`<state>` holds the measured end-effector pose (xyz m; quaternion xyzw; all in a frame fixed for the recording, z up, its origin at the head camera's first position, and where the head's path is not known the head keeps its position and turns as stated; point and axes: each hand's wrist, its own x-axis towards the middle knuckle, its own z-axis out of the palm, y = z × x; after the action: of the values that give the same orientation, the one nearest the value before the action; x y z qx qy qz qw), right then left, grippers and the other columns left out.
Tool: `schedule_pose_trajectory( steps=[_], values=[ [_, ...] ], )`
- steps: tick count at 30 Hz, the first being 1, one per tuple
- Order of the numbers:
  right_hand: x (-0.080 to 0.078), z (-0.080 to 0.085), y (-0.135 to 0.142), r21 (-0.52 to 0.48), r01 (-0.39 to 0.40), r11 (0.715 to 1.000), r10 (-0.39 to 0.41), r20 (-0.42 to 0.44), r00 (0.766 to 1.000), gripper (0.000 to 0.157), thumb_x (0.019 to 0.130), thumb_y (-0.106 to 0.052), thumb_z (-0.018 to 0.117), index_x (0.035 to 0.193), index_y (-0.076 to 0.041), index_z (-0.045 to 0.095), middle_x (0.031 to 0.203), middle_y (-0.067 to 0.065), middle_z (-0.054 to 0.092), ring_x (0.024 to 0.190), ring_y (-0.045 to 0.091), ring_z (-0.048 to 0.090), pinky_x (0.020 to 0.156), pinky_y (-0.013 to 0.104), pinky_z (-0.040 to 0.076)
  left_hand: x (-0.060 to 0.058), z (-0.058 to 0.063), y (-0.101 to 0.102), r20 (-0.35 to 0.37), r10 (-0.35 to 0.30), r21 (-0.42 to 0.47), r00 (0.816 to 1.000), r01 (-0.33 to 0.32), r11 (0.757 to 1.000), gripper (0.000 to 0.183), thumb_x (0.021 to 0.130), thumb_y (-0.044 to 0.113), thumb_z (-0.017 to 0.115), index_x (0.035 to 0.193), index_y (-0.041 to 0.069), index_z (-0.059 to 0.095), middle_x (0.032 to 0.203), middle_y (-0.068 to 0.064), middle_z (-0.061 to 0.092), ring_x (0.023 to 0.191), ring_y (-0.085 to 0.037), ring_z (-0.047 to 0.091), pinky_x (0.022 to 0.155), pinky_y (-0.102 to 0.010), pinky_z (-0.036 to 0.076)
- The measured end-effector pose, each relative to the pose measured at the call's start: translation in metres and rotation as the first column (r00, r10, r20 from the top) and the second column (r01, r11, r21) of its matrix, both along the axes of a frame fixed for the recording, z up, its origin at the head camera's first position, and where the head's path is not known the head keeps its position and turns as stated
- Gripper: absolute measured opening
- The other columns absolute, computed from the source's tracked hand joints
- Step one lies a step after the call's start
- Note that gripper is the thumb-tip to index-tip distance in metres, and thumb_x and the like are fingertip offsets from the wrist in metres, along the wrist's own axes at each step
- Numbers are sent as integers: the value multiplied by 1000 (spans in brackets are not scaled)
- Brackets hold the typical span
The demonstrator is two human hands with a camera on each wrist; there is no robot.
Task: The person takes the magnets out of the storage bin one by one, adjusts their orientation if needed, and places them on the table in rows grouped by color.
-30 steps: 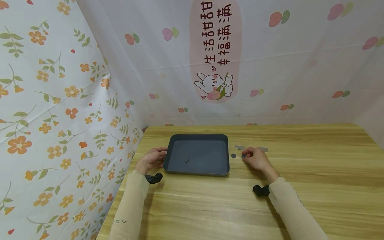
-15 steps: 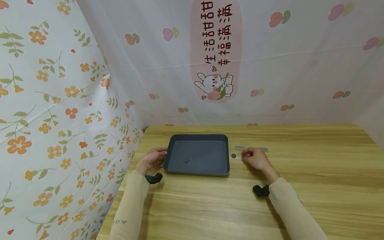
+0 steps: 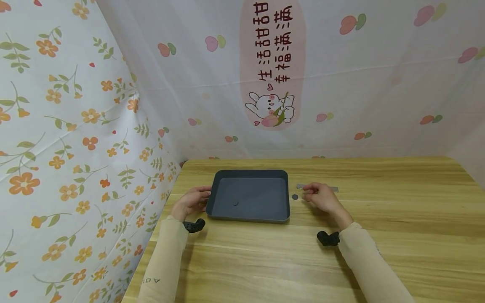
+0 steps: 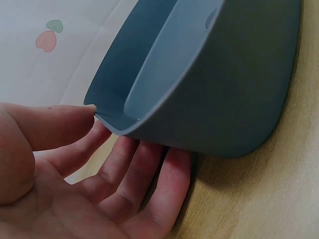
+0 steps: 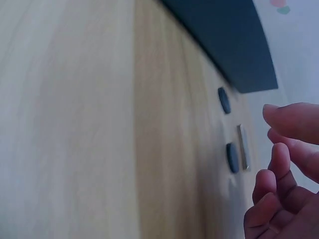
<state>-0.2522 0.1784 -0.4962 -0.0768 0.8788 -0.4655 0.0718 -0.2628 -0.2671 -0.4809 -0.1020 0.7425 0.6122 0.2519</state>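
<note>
A dark grey rectangular tray (image 3: 250, 216) stands on the table with one small grey disc (image 3: 235, 203) inside it. My left hand (image 3: 193, 199) holds the tray's left end: in the left wrist view the thumb (image 4: 65, 124) is at the rim and the fingers (image 4: 172, 184) lie against the outer wall. My right hand (image 3: 322, 198) is just right of the tray, above the table, its fingers loosely curled with nothing between thumb and forefinger. Two grey discs lie on the table in the right wrist view, a nearer disc (image 5: 232, 158) and a farther disc (image 5: 224, 100).
A small silver strip (image 3: 299, 186) lies behind the discs, partly covered by my right hand in the head view. Another silver strip (image 3: 334, 189) lies right of that hand. Printed cloth (image 3: 212, 97) hangs behind the wooden table (image 3: 257, 261) and along its left side.
My right hand has let go of the disc and moved slightly up and left, towards the silver strip. The left hand and the tray have stayed still.
</note>
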Motion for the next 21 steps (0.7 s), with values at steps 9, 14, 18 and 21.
schedule_pose_trajectory(
  steps=[9,14,18,21],
  values=[
    [-1,16,-18,-66,23,998,-27,-55,998,36,94,-13,61,124,5,58,102,17,61,92,27,60,68,28,48,1,1,-1,0,-7,7,1000,7,1000,47,103,14,43,149,5,35,114,-6,60,93,-15,56,75,-31,47],
    [-2,23,-31,-117,42,992,-52,-81,995,37,93,-15,64,124,3,60,105,16,62,90,21,60,70,26,48,1,1,-1,1,-5,9,1000,5,1000,48,103,15,43,149,4,34,112,-4,60,93,-15,56,75,-31,47],
    [-1,24,-42,-157,23,987,-36,-82,996,38,92,-17,66,124,3,60,105,17,62,89,19,60,72,26,50,1,1,-1,-2,-7,14,1000,7,1000,48,103,14,42,149,4,34,113,-5,59,92,-15,56,75,-31,47],
    [1,24,-53,-177,-11,984,-2,-74,997,37,92,-16,66,122,4,60,105,17,62,88,20,60,72,27,50,2,2,-1,-2,-7,14,1000,7,1000,48,103,14,42,149,4,34,115,-6,58,92,-15,55,75,-31,47]
  ],
)
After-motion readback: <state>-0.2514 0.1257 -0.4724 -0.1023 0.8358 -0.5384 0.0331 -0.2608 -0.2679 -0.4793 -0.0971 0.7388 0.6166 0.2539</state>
